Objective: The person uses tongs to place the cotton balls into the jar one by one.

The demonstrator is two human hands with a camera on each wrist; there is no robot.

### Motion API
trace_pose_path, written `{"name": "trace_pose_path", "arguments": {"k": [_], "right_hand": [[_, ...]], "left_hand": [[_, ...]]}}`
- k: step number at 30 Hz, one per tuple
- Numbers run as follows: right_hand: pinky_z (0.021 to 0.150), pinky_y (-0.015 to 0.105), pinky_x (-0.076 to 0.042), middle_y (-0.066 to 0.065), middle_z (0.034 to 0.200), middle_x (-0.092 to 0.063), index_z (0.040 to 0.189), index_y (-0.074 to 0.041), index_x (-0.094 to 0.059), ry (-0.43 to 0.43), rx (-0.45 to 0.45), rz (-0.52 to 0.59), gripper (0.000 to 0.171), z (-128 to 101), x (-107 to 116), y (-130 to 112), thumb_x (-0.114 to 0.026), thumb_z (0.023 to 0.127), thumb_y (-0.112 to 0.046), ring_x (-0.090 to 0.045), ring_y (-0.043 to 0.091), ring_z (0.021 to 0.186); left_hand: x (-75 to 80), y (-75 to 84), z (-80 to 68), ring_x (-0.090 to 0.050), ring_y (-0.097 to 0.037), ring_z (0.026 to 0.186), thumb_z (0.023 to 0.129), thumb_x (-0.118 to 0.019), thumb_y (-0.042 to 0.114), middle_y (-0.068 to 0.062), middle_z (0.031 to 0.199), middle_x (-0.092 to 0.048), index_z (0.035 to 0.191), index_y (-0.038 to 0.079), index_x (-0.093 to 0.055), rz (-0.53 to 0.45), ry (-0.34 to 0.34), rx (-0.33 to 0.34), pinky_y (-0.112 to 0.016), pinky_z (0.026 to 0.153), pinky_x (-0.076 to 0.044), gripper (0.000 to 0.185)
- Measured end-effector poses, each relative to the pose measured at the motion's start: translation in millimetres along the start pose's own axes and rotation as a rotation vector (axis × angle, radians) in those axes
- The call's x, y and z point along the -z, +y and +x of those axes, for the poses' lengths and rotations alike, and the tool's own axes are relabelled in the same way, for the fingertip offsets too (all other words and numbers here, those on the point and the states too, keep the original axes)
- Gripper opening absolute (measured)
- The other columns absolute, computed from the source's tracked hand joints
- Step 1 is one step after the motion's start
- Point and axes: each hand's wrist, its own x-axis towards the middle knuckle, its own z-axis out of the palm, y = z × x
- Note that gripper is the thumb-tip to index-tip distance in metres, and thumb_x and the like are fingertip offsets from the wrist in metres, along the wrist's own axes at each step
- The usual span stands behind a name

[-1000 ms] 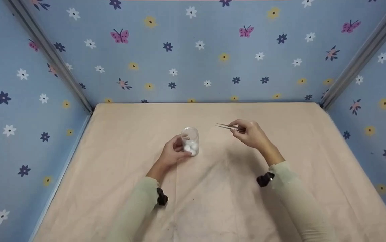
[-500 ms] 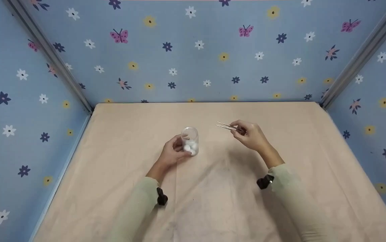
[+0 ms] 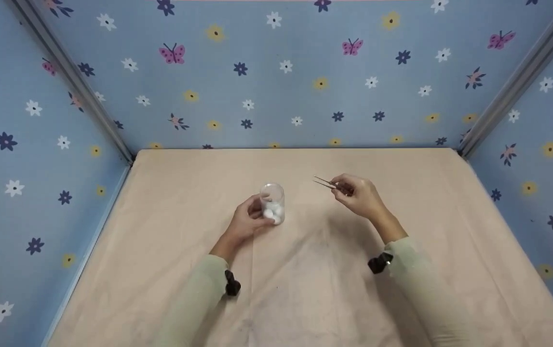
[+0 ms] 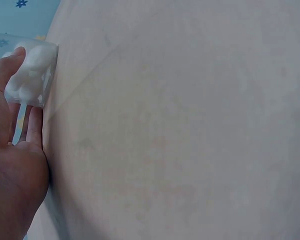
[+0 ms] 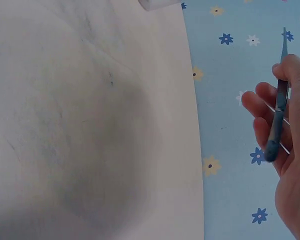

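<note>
My left hand (image 3: pixel 246 219) grips a clear jar (image 3: pixel 272 193) from its left side, thumb in front. White cotton balls (image 3: pixel 274 212) fill its lower half; in the left wrist view they press against the jar's wall beside the thumb. The jar stands upright on the table. To the right, raised above the cloth, my right hand (image 3: pixel 360 193) pinches metal tweezers (image 3: pixel 324 182) between thumb and fingers. Their two tips point left and stand apart, with nothing between them. In the right wrist view the tweezers (image 5: pixel 277 115) run across the curled fingers.
A creased beige cloth (image 3: pixel 295 289) covers the table. Blue flowered panels (image 3: pixel 276 72) rise at the back and on both sides, joined by grey metal posts (image 3: pixel 512 79) at the corners. A small black device sits on each wrist.
The right hand has shifted slightly to the right and down with the tweezers, whose tips have spread a little wider. The left hand and jar hold their place.
</note>
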Motion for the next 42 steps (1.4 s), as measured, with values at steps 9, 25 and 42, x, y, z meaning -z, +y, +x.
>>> {"name": "trace_pose_path", "arguments": {"k": [9,25,42], "right_hand": [[0.078,0.028,-0.071,0.018,0.105,-0.083,0.117,0.001,-0.076,-0.023,-0.04,0.082,0.015,-2,-1,0,-0.076,0.102,0.0,-0.083,0.035,0.093],[0.068,0.011,-0.06,0.02,0.101,-0.076,0.143,0.004,-0.061,-0.048,-0.122,0.135,0.046,-4,-10,-1,-0.077,0.1,0.005,-0.078,0.031,0.087],[0.063,0.02,-0.05,0.013,0.095,-0.072,0.148,0.0,-0.061,-0.093,-0.35,0.051,0.048,-18,-31,0,-0.077,0.103,-0.006,-0.066,0.018,0.078]], "left_hand": [[0.1,-0.3,-0.6,-0.065,-0.037,0.147,0.09,-0.089,-0.008,-0.023,0.15,-0.067,0.161,0.004,-0.057,0.018,0.0,0.005,-0.047,0.129,-0.055,0.078],[-0.4,0.2,1.5,-0.065,-0.036,0.144,0.089,-0.087,-0.012,-0.026,0.148,-0.068,0.159,-0.002,-0.056,-0.016,-0.003,-0.009,-0.045,0.128,-0.056,0.077],[0.7,-2.2,1.7,-0.065,-0.037,0.146,0.089,-0.088,-0.011,-0.026,0.15,-0.067,0.16,0.0,-0.056,-0.014,-0.011,-0.007,-0.041,0.127,-0.056,0.078]]}}
